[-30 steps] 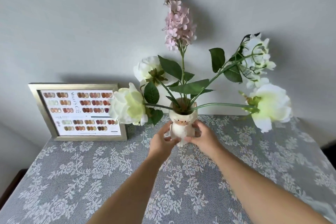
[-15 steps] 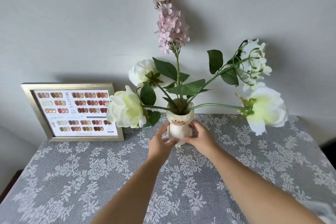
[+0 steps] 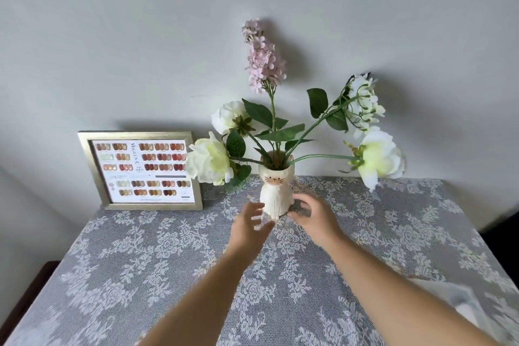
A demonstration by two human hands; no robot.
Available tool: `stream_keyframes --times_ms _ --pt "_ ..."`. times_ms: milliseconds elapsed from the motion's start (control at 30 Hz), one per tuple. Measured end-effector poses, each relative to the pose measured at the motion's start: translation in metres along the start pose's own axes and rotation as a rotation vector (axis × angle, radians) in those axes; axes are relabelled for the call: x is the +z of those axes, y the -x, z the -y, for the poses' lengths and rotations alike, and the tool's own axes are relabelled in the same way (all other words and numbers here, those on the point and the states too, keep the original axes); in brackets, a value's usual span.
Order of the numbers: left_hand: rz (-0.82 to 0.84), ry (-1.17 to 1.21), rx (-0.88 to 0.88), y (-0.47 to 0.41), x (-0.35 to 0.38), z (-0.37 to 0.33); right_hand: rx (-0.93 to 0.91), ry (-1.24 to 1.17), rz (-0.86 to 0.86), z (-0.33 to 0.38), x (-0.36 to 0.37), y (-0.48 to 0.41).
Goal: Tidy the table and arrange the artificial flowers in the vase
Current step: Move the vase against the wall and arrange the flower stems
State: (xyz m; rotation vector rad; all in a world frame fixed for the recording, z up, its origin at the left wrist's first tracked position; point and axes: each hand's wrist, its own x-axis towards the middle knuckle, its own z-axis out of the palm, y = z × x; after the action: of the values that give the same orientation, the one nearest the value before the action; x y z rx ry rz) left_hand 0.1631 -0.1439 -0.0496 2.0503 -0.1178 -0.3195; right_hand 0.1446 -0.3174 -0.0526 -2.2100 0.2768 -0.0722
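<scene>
The little cat vase [image 3: 276, 191] stands on the lace cloth [image 3: 280, 275], near the back of the table and close to the wall. The flowers [image 3: 280, 121] are all in it: a tall pink one [image 3: 262, 56] going straight up, and white ones [image 3: 209, 161] leaning far out to each side.

The left hand [image 3: 251, 222] is open, with its fingers spread just beside the bottom of the vase. The right hand [image 3: 313, 218] is open too, on the other side, just beside the bottom. Neither hand holds anything. I cannot tell if a fingertip touches the vase.

The vase looks hard and smooth, like a cup. I think it could break if it fell. It is small, and the flowers are big and reach far out, so it may tip over easily. The best place to hold it is low on its round body, with one hand on each side. The stems look bendy and the petals soft. To fix a flower, hold its stem near the top of the vase, not the petals.

A picture frame [image 3: 140, 170] leans on the wall to the left, well apart from the vase.
</scene>
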Motion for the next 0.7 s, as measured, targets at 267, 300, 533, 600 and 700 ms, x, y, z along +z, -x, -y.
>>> stream_keyframes --times_ms 267,300,533,600,700 --pt "-0.255 -0.221 0.332 0.033 -0.047 -0.062 -0.394 0.181 -0.246 0.073 -0.058 0.039" --pt "-0.29 -0.225 0.364 0.033 -0.055 -0.074 -0.452 0.2 -0.301 0.085 -0.07 0.039" --pt "-0.486 -0.408 0.446 0.02 -0.11 -0.119 -0.394 0.32 -0.617 0.11 -0.141 0.027" --pt "-0.458 -0.51 0.348 0.012 -0.121 -0.119 -0.257 0.337 -0.625 0.101 -0.151 0.023" --pt "-0.374 -0.569 0.211 0.003 -0.129 -0.111 -0.081 0.295 -0.578 0.084 -0.154 0.02"
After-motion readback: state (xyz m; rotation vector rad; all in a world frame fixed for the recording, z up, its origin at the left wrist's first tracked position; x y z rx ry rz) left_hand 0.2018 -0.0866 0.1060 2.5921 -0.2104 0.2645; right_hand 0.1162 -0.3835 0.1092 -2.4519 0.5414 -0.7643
